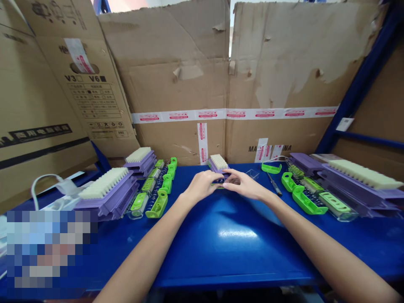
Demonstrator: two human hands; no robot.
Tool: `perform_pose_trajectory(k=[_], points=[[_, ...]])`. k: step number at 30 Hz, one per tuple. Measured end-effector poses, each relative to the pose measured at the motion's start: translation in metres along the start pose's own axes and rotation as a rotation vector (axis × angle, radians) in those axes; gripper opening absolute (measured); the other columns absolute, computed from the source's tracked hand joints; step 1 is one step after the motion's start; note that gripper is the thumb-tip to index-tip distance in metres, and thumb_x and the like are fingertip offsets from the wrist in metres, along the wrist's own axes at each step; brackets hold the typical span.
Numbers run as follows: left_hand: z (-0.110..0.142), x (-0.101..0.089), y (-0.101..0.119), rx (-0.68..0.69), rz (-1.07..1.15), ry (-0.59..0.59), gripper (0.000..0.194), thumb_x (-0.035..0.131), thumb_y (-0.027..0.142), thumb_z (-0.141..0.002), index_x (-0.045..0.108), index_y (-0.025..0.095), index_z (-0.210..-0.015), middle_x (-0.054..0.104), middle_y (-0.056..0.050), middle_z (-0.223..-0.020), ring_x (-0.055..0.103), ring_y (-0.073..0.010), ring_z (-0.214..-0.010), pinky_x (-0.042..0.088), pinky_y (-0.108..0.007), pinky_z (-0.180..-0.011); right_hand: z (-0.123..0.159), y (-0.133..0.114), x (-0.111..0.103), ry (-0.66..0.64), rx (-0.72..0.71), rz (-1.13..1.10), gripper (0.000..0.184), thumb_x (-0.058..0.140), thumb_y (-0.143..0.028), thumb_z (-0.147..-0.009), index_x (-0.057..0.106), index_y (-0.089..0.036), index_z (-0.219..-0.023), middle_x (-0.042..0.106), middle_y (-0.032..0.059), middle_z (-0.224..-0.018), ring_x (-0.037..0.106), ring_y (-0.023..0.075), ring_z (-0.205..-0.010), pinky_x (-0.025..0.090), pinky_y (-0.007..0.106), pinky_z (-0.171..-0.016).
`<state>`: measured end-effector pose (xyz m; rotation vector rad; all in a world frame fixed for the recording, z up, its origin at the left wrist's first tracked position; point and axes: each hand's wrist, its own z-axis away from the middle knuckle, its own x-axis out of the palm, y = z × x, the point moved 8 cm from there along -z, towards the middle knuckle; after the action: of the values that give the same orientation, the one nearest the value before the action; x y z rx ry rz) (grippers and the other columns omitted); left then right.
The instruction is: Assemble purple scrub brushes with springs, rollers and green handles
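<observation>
Both of my hands meet over the middle of the blue table. My left hand point(203, 185) and my right hand point(244, 186) are closed, fingertips on a small green part point(217, 185) low between them. Most of that part is hidden by the fingers, and its exact kind does not show. Just behind the fingers stands a purple brush block point(219, 162) with cream bristles on top. To the right of my right hand lie a clear plastic piece point(252, 173), a dark screwdriver-like tool point(274, 185) and a green curved bracket point(271, 168).
On the left, purple brush blocks point(107, 191) stand beside clear cases with green tops point(139, 203), springs and green brackets point(158, 205). Similar rows are on the right, with a purple block point(362, 181) and green brackets point(306, 201). Cardboard walls point(176, 88) enclose the blue table point(240, 252).
</observation>
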<state>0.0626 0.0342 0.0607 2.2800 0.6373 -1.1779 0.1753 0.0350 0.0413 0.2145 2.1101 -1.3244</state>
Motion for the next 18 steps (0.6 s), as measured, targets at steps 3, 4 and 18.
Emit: perform_pose_trajectory(k=[3, 4, 18], points=[[0.001, -0.014, -0.030, -0.230, 0.335, 0.139, 0.026, 0.068, 0.028, -0.075, 0.068, 0.019, -0.100, 0.072, -0.004, -0.088, 0.066, -0.0180, -0.080, 0.049, -0.028, -0.075, 0.010, -0.021, -0.028, 0.342, -0.146, 0.104, 0.043, 0.059, -0.042, -0.080, 0.057, -0.019, -0.116, 0.064, 0.0087, -0.106, 0.059, 0.0212, -0.099, 0.044, 0.037, -0.089], [0.002, -0.017, -0.039, -0.308, 0.472, 0.194, 0.027, 0.069, 0.031, -0.075, 0.068, 0.017, -0.098, 0.072, -0.005, -0.084, 0.066, -0.0177, -0.077, 0.049, -0.028, -0.073, 0.017, -0.029, -0.037, 0.489, -0.190, 0.166, 0.035, 0.058, -0.041, -0.080, 0.061, -0.019, -0.107, 0.063, 0.0094, -0.106, 0.057, 0.0225, -0.101, 0.042, 0.039, -0.092], [0.002, 0.020, -0.026, -0.351, 0.861, -0.011, 0.040, 0.062, 0.048, -0.077, 0.069, 0.013, -0.094, 0.071, -0.008, -0.092, 0.063, -0.0182, -0.082, 0.048, -0.028, -0.073, 0.000, 0.025, 0.011, 0.282, 0.243, -0.764, 0.036, 0.075, -0.040, -0.064, 0.064, -0.015, -0.087, 0.064, 0.0020, -0.073, 0.059, 0.0105, -0.060, 0.046, 0.021, -0.049]])
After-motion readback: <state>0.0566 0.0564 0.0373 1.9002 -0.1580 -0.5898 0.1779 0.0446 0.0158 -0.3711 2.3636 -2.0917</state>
